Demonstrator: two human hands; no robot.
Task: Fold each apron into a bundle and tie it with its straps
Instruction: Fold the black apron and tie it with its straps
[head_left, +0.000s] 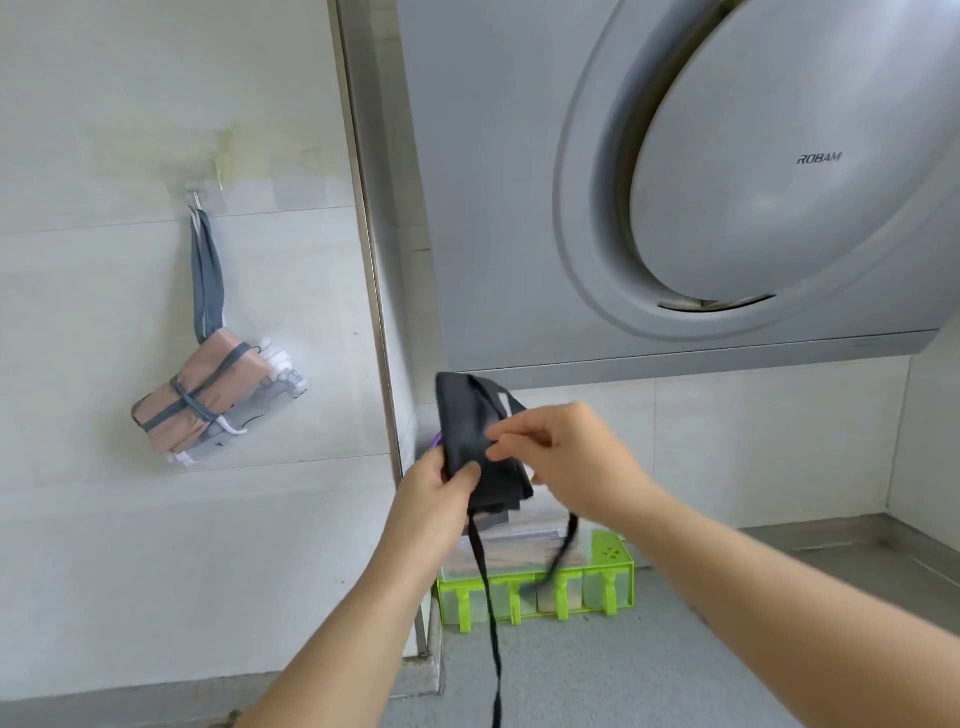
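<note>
In the head view, the left hand (441, 483) gripped the dark apron (467, 431), already folded into a narrow bundle. Its thumb was pressed across the front and its fingers were wrapped behind. The bundle was held up in the air, in front of the lower edge of the range hood (727, 182) and above a green container (535, 587) on the counter (675, 649).

The right hand (566, 457) was at the bundle's right edge, with forefinger and thumb pinched together on the dark material. Motion blur hid whether it held a fold or the root of a strap.

Two ties hung loose below. The long strap (488, 597) dropped straight down from under the left hand. The shorter strap (563, 551) curved away beneath the right hand, its end blurred.

On the wall to the left, a pink bundle (202, 400) hung from a hook (197, 195), already bound with its grey straps, so one apron looked finished.

The step in hand seemed to be the wrapping and tying. To do it well, the left thumb should probably keep the folds pressed flat so the bundle does not spring open. The right hand should take one strap near its root, draw it snug around the middle and cross it over the other before knotting. A slack first turn would likely let the folds slide out.
</note>
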